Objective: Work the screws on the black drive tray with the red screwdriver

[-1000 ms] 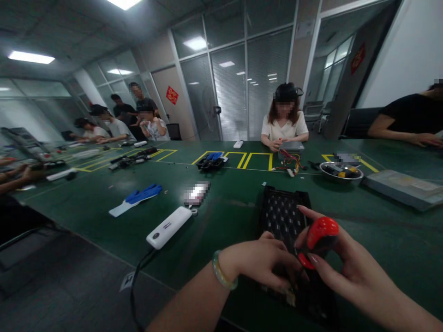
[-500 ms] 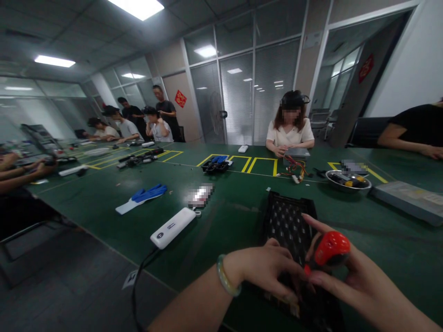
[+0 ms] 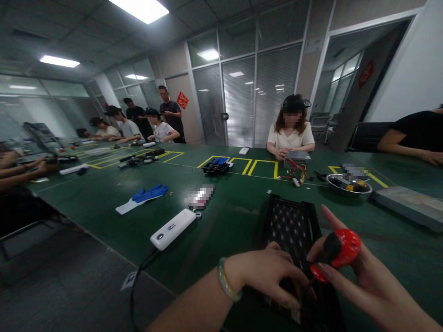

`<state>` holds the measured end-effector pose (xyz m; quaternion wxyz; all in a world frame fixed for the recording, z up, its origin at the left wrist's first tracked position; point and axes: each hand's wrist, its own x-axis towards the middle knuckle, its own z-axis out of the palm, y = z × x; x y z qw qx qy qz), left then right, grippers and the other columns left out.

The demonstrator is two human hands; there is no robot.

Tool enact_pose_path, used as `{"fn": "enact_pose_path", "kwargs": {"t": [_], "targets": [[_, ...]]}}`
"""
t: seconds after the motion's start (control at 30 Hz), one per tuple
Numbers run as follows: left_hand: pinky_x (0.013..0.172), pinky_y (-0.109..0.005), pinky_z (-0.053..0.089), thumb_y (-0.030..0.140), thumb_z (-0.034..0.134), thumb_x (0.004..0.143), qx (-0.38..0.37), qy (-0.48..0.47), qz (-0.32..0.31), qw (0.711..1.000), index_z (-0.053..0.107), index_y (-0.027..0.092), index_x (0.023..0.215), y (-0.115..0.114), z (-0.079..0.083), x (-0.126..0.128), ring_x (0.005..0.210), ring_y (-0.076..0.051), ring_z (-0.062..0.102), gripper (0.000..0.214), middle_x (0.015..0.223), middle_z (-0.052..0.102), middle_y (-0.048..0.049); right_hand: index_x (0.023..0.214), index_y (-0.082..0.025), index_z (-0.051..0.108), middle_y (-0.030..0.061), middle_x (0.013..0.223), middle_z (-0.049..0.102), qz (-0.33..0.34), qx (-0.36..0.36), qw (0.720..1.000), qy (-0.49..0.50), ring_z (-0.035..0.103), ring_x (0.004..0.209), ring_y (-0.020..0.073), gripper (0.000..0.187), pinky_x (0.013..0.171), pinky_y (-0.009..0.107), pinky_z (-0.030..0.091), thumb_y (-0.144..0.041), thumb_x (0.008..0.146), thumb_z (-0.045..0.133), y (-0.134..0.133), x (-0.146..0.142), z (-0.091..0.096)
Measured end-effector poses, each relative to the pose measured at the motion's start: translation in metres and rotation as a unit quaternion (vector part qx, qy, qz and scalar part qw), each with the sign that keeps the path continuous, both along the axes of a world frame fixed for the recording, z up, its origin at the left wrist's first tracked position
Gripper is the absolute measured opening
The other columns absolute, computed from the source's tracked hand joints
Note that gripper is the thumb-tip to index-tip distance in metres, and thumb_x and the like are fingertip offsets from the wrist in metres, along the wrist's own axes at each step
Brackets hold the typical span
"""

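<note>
A black perforated metal panel (image 3: 291,226) lies on the green table (image 3: 228,216) right in front of me. My left hand (image 3: 268,274), with a pale green bangle on its wrist, rests on the panel's near end with the fingers curled and pressed down on it. My right hand (image 3: 349,276) is wrapped around a screwdriver with a red and black handle (image 3: 337,251), whose tip points down at the panel beside my left fingertips.
A white power bank (image 3: 173,228) with a black cable lies to the left, with blue and white gloves (image 3: 141,198) beyond it. A metal bowl of parts (image 3: 349,185) and a grey flat drive (image 3: 408,205) sit at the right. Several other people sit around the table.
The view has tilted so my hands sit lower in frame. My right hand has tipped the screwdriver handle further to the right; my left hand stays on the panel.
</note>
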<state>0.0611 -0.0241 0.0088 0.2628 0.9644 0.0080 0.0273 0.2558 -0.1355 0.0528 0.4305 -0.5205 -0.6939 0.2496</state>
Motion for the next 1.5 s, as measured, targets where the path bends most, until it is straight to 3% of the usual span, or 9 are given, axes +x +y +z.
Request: {"fn": "enact_pose_path", "kwargs": {"t": [0.17,0.3,0.6,0.8,1.0,1.33,1.5], "targets": [[0.098,-0.039,0.028,0.047,0.064,0.088,0.011,0.001,0.008,1.000,0.063,0.025,0.119,-0.002,0.003,0.000,0.111,-0.023,0.059,0.039,0.104,0.075,-0.0003,0.157,-0.029,0.010,0.0016,0.094,0.066,-0.011,0.036,0.998,0.052,0.067,0.076,0.0124,0.085,0.075,0.022,0.060,-0.039,0.091,0.062,0.001,0.005,-0.002],[0.098,-0.037,0.029,0.046,0.066,0.087,0.019,0.002,0.022,1.000,0.063,0.027,0.123,-0.004,0.006,-0.001,0.112,-0.023,0.059,0.040,0.108,0.074,-0.0008,0.155,-0.030,0.022,0.0021,0.089,0.066,-0.076,0.087,0.988,0.098,0.066,0.076,0.0153,0.084,0.073,0.023,0.060,-0.040,0.086,0.067,0.004,0.009,-0.001],[0.099,-0.038,0.023,0.042,0.065,0.089,-0.045,0.025,0.023,0.998,0.046,0.029,0.143,-0.005,0.006,-0.002,0.116,-0.020,0.057,0.059,0.102,0.077,0.0020,0.148,-0.029,0.042,0.0040,0.083,0.068,-0.175,0.109,0.954,0.215,0.065,0.074,0.0169,0.082,0.067,0.023,0.057,-0.033,0.075,0.078,0.011,0.006,0.006],[0.098,-0.039,0.021,0.041,0.064,0.090,-0.047,0.031,0.031,0.998,0.043,0.028,0.145,-0.005,0.001,-0.001,0.114,-0.022,0.058,0.061,0.101,0.077,0.0013,0.146,-0.031,0.045,0.0037,0.083,0.068,-0.193,0.112,0.952,0.211,0.064,0.075,0.0166,0.083,0.066,0.024,0.055,-0.032,0.071,0.081,0.012,0.006,0.003],[0.100,-0.038,0.019,0.039,0.059,0.093,-0.077,0.028,0.012,0.997,0.030,0.028,0.153,-0.006,0.004,-0.002,0.117,-0.019,0.058,0.067,0.111,0.075,-0.0004,0.142,-0.029,0.050,0.0029,0.083,0.068,-0.216,0.117,0.931,0.269,0.063,0.072,0.0158,0.084,0.064,0.025,0.051,-0.027,0.065,0.084,0.010,0.003,0.009],[0.100,-0.038,0.021,0.041,0.062,0.091,-0.058,0.012,0.024,0.998,0.037,0.026,0.150,-0.005,0.000,-0.003,0.112,-0.021,0.059,0.066,0.104,0.077,0.0000,0.145,-0.028,0.048,0.0065,0.082,0.067,-0.221,0.114,0.934,0.257,0.063,0.076,0.0213,0.087,0.062,0.033,0.051,-0.026,0.066,0.084,0.009,0.002,0.011],[0.100,-0.039,0.020,0.039,0.059,0.093,-0.057,0.001,0.020,0.998,0.033,0.026,0.152,-0.005,-0.001,-0.003,0.112,-0.021,0.059,0.066,0.107,0.076,0.0009,0.142,-0.027,0.052,0.0053,0.082,0.067,-0.221,0.129,0.929,0.268,0.063,0.071,0.0185,0.084,0.060,0.030,0.048,-0.024,0.064,0.083,0.009,0.003,0.010]]}}
